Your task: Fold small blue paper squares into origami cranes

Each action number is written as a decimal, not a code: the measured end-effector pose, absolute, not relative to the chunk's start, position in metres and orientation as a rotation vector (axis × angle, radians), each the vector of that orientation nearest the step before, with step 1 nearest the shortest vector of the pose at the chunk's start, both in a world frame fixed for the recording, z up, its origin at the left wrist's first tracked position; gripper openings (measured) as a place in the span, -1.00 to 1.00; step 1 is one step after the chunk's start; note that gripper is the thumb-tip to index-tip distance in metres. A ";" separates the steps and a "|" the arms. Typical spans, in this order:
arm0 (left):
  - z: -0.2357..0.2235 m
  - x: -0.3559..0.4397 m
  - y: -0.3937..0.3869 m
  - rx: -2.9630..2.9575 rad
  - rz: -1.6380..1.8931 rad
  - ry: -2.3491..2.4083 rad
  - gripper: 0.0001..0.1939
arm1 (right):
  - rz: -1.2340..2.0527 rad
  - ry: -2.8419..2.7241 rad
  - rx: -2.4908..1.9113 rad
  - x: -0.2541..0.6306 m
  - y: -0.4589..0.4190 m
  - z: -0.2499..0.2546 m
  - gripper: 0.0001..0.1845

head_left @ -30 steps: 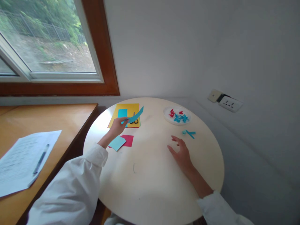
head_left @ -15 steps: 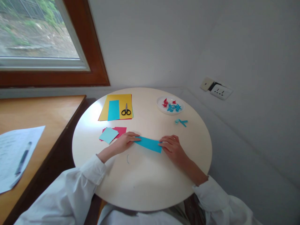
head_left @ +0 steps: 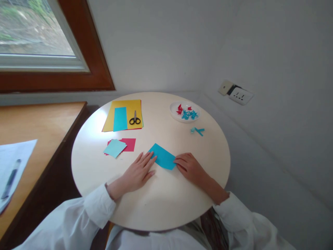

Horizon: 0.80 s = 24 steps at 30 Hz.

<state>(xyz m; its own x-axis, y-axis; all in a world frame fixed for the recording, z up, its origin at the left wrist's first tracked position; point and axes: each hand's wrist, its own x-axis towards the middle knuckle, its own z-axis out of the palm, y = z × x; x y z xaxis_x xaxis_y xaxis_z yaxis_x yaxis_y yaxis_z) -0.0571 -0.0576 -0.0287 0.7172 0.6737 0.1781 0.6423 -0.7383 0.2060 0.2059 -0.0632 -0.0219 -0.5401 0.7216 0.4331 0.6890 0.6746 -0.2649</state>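
A blue sheet of paper lies on the round white table between my hands, one corner pointing away from me. My left hand lies flat with its fingers spread, the fingertips touching the paper's left end. At the right end, my right hand pinches the paper's corner between thumb and fingers. Left of my left hand is a small stack of square papers, a pale blue square over red squares.
Black-handled scissors and a blue paper strip rest on yellow sheets. At the back right, a white dish holds small red and blue folded paper pieces; blue scraps lie before it. A pen sits on the left desk.
The blue paper has turned from a long narrow strip into a wider shape with a corner away from me. My left hand has flattened and spread its fingers; the view has shifted slightly.
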 end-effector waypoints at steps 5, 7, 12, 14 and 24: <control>-0.030 -0.056 -0.058 2.855 0.383 1.080 -0.44 | 0.119 -2.333 -1.103 0.204 -0.064 -0.021 -0.82; -0.028 -0.055 -0.059 2.854 0.380 1.087 -0.46 | 0.125 -2.319 -1.103 0.204 -0.064 -0.021 -0.83; -0.024 -0.049 -0.059 2.823 0.344 1.081 -0.52 | 0.190 -2.285 -1.133 0.203 -0.063 -0.019 -0.83; -0.025 -0.046 -0.059 2.806 0.356 1.055 -0.51 | 0.231 -2.272 -1.163 0.203 -0.062 -0.018 -0.82; -0.023 -0.034 -0.050 2.468 0.603 1.098 -0.65 | 0.424 -2.189 -1.227 0.199 -0.054 -0.016 -0.82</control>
